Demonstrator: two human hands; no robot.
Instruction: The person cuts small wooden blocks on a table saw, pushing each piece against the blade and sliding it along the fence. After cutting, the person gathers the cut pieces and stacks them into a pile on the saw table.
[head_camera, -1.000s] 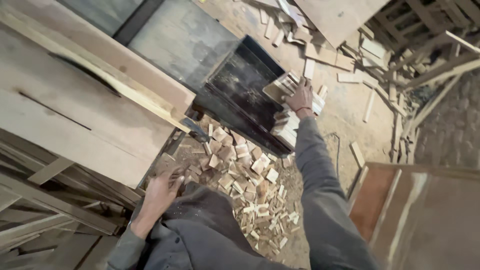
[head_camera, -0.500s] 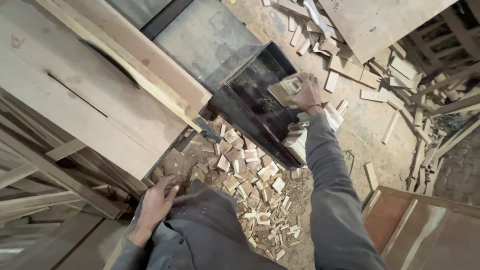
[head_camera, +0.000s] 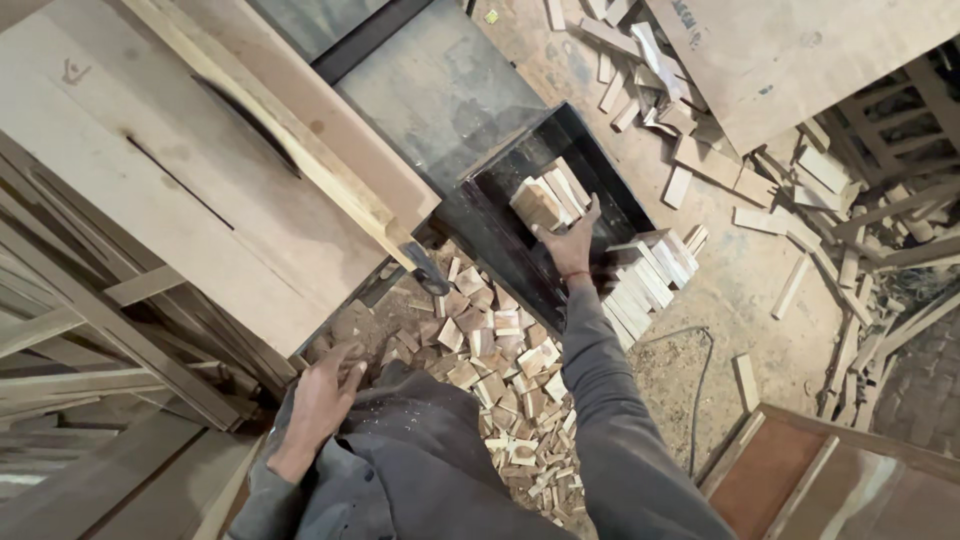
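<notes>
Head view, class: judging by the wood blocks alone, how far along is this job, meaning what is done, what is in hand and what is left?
Done: a neat stack of blocks stands on the floor beside the black bin. In hand: the right hand holds a bundle of blocks over the bin, while the left hand rests by the knee. Left: a large heap of loose offcuts lies on the floor.

Around you: a table saw (head_camera: 190, 190), a plywood sheet (head_camera: 800, 60), a cable (head_camera: 700, 370) — and planks (head_camera: 640, 50) scattered on the sawdust floor (head_camera: 730, 290).
</notes>
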